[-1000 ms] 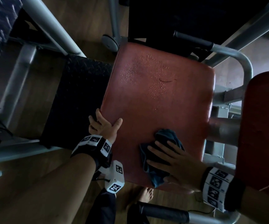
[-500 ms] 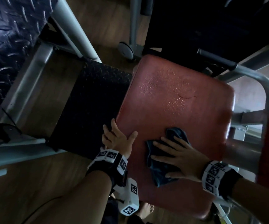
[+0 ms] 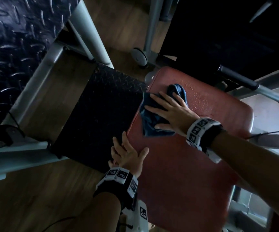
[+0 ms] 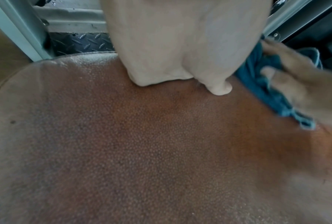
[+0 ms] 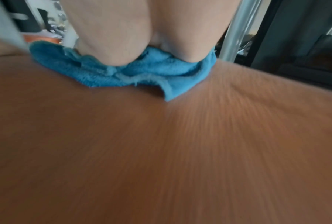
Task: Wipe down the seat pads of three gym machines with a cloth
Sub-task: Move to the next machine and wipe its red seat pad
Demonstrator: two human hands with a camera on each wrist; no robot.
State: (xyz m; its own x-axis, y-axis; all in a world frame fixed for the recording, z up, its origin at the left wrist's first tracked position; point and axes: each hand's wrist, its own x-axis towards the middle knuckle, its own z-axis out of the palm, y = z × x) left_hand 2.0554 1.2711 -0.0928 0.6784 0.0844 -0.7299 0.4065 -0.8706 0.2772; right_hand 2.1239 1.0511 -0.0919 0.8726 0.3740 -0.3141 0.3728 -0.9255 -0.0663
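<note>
A red vinyl seat pad (image 3: 185,156) fills the middle of the head view, with water droplets (image 3: 197,96) near its far end. My right hand (image 3: 169,108) lies flat with spread fingers on a crumpled blue cloth (image 3: 152,121), pressing it onto the pad's far left corner. The right wrist view shows the cloth (image 5: 122,72) under that palm (image 5: 142,30) on the blurred pad (image 5: 161,151). My left hand (image 3: 127,153) rests on the pad's left edge, thumb on top. In the left wrist view its palm (image 4: 180,45) sits on the pad (image 4: 161,144), with the cloth (image 4: 261,84) beyond.
A black diamond-plate footplate (image 3: 101,106) lies just left of the seat. Grey steel frame tubes (image 3: 88,30) cross the upper left. A handle with a black grip (image 3: 236,77) runs past the pad's far right. Wooden floor (image 3: 34,198) lies below.
My right hand has slid the cloth from the near middle of the pad to its far left corner. The left hand has stayed on the left edge.
</note>
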